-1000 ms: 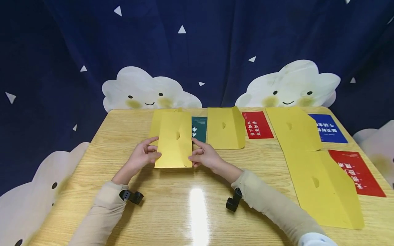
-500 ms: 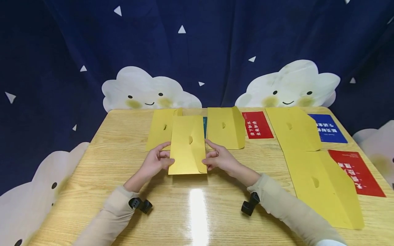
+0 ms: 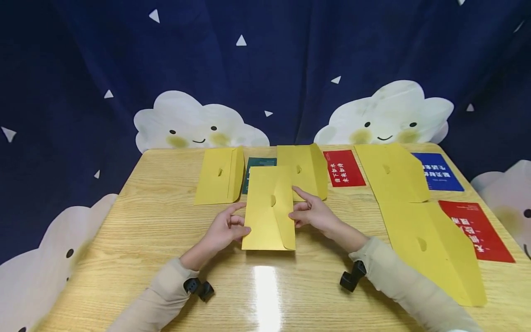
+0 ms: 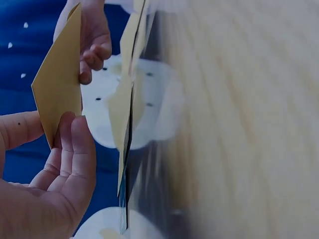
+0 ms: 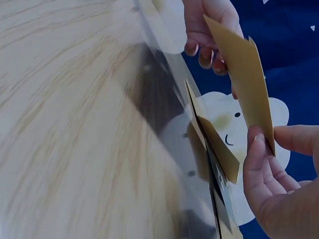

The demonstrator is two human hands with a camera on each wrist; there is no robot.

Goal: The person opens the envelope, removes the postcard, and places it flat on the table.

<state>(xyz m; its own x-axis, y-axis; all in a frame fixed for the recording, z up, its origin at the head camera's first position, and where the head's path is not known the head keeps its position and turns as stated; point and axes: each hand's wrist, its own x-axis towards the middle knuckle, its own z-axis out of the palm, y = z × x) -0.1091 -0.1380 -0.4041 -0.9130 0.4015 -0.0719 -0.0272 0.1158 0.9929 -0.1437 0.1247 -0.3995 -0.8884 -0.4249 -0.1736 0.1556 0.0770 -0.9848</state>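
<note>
A yellow envelope [image 3: 265, 216] with a half-round notch and a folded flap hangs above the table, its flap side up in the head view. My left hand [image 3: 224, 229] pinches its left edge, thumb on top and fingers beneath. On the opposite edge my right hand [image 3: 317, 214] pinches it the same way. Both wrist views show the envelope [image 4: 62, 82] held well off the tabletop, thumb on one face and fingertips on the other. Behind it lie a dark green card [image 3: 261, 162] and another yellow envelope [image 3: 304, 154], both partly covered by it in the head view.
A yellow envelope [image 3: 213, 182] lies at the back left of the wooden table [image 3: 166, 230]. Toward the right are a red card [image 3: 344, 168], a yellow envelope [image 3: 390, 177] partly over a blue card [image 3: 441, 173], and a larger-looking envelope [image 3: 427, 258] partly over another red card [image 3: 481, 235].
Both hands have carried the envelope to the right and toward me, away from the back left envelope. That envelope and more of the green card's left side now show.
</note>
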